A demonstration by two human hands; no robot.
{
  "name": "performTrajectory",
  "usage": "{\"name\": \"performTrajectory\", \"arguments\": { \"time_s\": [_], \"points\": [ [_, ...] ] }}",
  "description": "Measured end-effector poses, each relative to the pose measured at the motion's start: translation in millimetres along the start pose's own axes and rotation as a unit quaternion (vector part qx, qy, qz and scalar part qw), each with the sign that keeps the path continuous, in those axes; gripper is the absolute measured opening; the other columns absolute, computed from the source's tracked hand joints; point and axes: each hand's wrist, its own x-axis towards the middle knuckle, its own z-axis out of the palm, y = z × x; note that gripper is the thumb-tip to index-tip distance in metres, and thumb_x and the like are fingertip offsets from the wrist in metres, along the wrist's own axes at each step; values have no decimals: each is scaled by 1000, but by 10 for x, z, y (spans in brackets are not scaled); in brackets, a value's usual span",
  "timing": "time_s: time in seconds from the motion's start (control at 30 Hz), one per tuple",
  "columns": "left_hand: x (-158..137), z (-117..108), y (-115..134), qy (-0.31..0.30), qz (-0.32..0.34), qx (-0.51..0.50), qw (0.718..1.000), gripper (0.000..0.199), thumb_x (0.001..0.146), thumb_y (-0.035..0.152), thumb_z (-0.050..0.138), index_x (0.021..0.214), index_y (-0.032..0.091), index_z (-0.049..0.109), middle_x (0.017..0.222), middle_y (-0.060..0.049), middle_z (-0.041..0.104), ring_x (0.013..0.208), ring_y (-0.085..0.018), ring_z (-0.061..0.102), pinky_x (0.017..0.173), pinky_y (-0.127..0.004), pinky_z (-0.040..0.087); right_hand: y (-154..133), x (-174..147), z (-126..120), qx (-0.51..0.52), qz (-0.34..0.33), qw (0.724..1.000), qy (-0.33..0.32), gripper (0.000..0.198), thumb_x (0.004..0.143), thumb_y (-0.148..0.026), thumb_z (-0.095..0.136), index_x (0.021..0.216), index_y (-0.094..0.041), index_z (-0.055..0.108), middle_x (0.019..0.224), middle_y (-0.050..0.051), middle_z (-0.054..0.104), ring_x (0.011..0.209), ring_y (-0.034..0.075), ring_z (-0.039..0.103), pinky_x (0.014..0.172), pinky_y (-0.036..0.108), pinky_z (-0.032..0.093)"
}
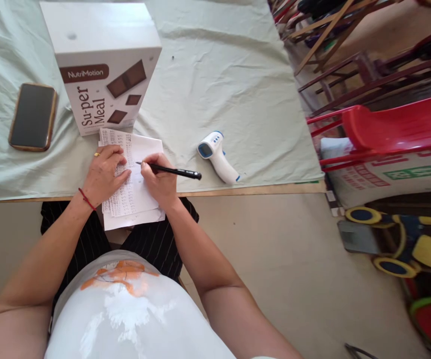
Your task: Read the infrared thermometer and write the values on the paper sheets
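Observation:
Several sheets of paper [146, 197] overhang the near table edge, the left part covered in rows of small handwriting and the right part mostly blank. My left hand [107, 172] lies flat on the written part, fingers stretched out, with a ring and a red cord at the wrist. In my right hand [162, 179] a black pen [181, 172] is gripped, its tip at the paper just right of the written columns. Whether the tip touches is too small to tell. A white box [125, 107] printed "Su-per Meal" stands directly behind the papers.
A smartphone [33, 117] with a dark screen lies left of the box. A white and blue infrared thermometer [219, 158] rests right of the pen on the pale green tablecloth [238, 89]. Beyond the right edge are red chairs [395, 127], a printed sack [387, 179] and a yellow-and-blue wheeled toy [406, 239].

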Motion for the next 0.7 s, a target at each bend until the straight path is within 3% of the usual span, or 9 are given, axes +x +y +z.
{"name": "performTrajectory", "arguments": {
  "time_s": [0.1,0.2,0.3,0.43,0.53,0.6,0.7],
  "points": [
    [-5,1,-3,-4,-2,-1,1000,18,84,14,78,93,20,64,118,-9,70,115,-29,64,105,-46,57,46,101,-178,-52,-67,996,-20,15,99,-29,52,102,-24,65,94,3,70,88,17,68,84,34,58],
    [-1,-10,-6,-12,-12,-2,1000,18,84,13,78,92,20,64,120,-9,70,117,-29,64,107,-47,56,187,266,-364,-153,-108,978,-93,26,101,-23,47,116,-25,69,112,7,71,107,21,67,96,39,56],
    [11,-18,-17,-16,-23,-2,1000,16,84,14,77,91,21,64,120,-9,70,119,-29,65,110,-48,56,326,397,-463,-220,-102,954,-175,40,99,-17,44,130,-24,67,121,11,70,114,25,65,102,45,55],
    [8,20,-4,-6,-26,-8,1000,18,82,14,77,90,23,64,118,-7,70,116,-29,66,108,-48,57,278,346,-479,-255,-88,945,-185,53,97,-11,37,141,-26,63,143,13,63,132,27,60,117,52,48],
    [-25,31,32,10,-16,-22,1000,18,81,15,78,90,23,64,117,-8,70,116,-30,66,106,-50,57,140,147,-462,-270,-93,936,-206,49,103,-31,44,150,-25,56,166,15,44,155,32,41,125,59,38],
    [-39,-29,9,26,-12,-30,999,19,81,17,78,92,22,64,118,-8,68,117,-30,65,106,-52,56,86,7,-442,-294,-81,921,-240,62,100,-53,53,154,-22,52,173,18,33,162,37,28,128,64,30],
    [33,-245,-212,116,-47,-23,992,29,85,28,84,100,21,59,119,-10,61,119,-31,60,102,-55,54,88,-116,-401,-333,-49,901,-273,85,93,-71,57,159,-19,47,174,21,30,164,40,24,130,67,19]
  ]
}}
